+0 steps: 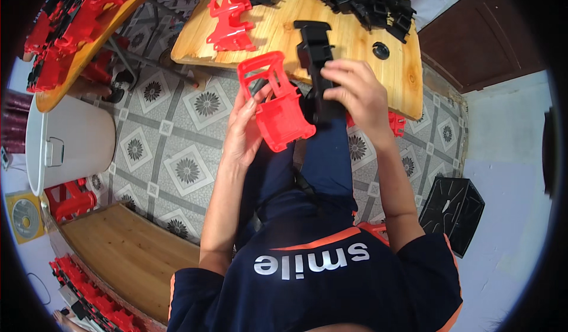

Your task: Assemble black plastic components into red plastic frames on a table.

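Note:
My left hand is closed on a red plastic frame, which has an open window at its far end and a curved, dished near end. Just right of it, my right hand pinches a long black plastic part with a wider crosspiece at its top. The two parts are side by side over my lap, at the front edge of the wooden table. Their near ends overlap in view, and I cannot tell whether they touch. On the tabletop lie another red frame and a small round black piece.
Black parts are heaped along the table's far side. At left, a second wooden table carries red and black parts, with a white bucket below. A wooden bench stands lower left. A black panel leans at right.

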### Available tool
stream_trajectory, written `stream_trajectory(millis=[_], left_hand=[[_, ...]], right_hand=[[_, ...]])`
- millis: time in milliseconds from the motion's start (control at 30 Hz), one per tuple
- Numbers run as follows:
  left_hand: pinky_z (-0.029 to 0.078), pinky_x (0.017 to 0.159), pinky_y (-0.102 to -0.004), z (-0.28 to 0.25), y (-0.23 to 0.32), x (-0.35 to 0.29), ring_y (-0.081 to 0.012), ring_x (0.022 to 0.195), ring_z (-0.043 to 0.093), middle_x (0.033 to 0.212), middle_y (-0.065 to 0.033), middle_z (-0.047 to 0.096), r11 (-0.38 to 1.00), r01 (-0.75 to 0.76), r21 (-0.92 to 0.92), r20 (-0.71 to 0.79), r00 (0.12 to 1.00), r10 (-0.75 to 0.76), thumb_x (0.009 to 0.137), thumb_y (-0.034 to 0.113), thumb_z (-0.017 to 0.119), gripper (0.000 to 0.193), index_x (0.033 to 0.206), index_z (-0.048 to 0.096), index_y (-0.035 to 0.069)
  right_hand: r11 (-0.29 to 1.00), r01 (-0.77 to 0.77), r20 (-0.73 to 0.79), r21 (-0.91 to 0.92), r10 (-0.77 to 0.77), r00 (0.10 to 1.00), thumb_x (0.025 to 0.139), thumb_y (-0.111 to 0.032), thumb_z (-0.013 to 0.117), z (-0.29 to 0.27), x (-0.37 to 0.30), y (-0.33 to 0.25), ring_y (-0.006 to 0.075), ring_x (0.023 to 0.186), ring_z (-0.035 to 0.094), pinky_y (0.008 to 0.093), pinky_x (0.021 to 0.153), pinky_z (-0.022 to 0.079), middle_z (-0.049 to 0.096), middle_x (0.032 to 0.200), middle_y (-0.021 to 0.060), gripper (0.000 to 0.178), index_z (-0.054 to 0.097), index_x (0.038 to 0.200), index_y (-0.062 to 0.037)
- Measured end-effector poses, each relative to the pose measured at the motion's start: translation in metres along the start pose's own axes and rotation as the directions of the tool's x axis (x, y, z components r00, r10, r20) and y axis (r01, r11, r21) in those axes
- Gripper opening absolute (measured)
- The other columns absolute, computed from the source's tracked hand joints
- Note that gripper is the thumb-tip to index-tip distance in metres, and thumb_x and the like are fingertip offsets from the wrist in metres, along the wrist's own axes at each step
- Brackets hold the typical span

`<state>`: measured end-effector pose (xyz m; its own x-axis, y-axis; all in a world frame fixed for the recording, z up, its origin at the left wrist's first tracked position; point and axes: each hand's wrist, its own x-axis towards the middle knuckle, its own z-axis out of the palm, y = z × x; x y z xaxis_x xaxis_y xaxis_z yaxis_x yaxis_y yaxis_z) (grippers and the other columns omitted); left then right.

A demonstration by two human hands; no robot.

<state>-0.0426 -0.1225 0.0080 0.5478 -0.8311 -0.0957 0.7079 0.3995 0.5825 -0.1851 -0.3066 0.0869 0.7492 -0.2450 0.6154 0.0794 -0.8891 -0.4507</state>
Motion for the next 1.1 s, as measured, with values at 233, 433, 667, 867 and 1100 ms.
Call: stream_trajectory(millis=[233,433,667,867,1100], left_hand=[[0.044,0.104,-0.0371,0.007,-0.001,0.003,-0.0162,0.119,0.053,0.125,-0.002,0.054,0.999,0.031,0.042,-0.01,0.999,-0.031,0.088,0.021,0.071,0.076,0.151,0.029,0.011],[0.043,0.105,-0.0353,0.013,0.0,-0.002,-0.016,0.12,0.052,0.128,-0.0023,0.053,0.998,0.003,0.068,0.022,1.0,-0.004,0.089,0.017,0.069,0.075,0.151,0.027,0.01],[0.036,0.11,-0.0389,0.021,-0.006,-0.005,-0.0243,0.131,0.044,0.144,-0.014,0.038,0.972,-0.105,0.208,0.094,0.992,0.087,0.084,0.009,0.071,0.101,0.156,0.0,0.01],[0.039,0.106,-0.0353,0.034,-0.011,0.003,-0.0233,0.133,0.041,0.147,-0.0169,0.035,0.727,-0.169,0.665,0.142,0.985,0.098,0.092,0.009,0.052,0.08,0.155,0.003,0.006],[0.043,0.104,-0.0351,0.038,0.038,-0.017,-0.0255,0.128,0.048,0.146,-0.0164,0.038,0.861,-0.255,0.44,-0.09,0.942,0.324,0.094,0.013,0.053,0.076,0.155,0.009,0.006]], right_hand=[[0.994,0.053,0.051,0.097,-0.058,0.997,0.063,-0.004,0.08,0.024,-0.019,-0.047,0.0279,0.094,0.06,0.037,0.078,0.053,0.061,0.107,0.0114,0.045,0.066,0.106,-0.0008],[0.995,0.103,0.063,-0.014,-0.102,0.993,0.064,-0.006,0.079,0.03,-0.021,-0.052,0.0283,0.093,0.059,0.0372,0.08,0.052,0.061,0.106,0.0116,0.042,0.066,0.103,-0.0008],[0.999,0.033,-0.004,0.041,-0.033,0.999,0.071,-0.023,0.08,0.034,-0.022,-0.039,0.0311,0.101,0.059,0.0392,0.086,0.049,0.061,0.112,0.0129,0.046,0.066,0.108,-0.0006],[0.542,-0.453,0.178,0.708,0.485,0.856,0.087,-0.019,0.073,0.064,0.007,-0.004,0.0115,0.097,0.06,0.0264,0.086,0.049,0.064,0.11,0.0088,0.05,0.052,0.126,0.0039],[0.314,-0.428,0.339,0.847,0.301,0.891,0.095,-0.013,0.061,0.09,0.023,-0.02,0.0188,0.125,0.049,0.0308,0.104,0.04,0.046,0.14,0.0153,0.058,0.035,0.144,0.0053]])
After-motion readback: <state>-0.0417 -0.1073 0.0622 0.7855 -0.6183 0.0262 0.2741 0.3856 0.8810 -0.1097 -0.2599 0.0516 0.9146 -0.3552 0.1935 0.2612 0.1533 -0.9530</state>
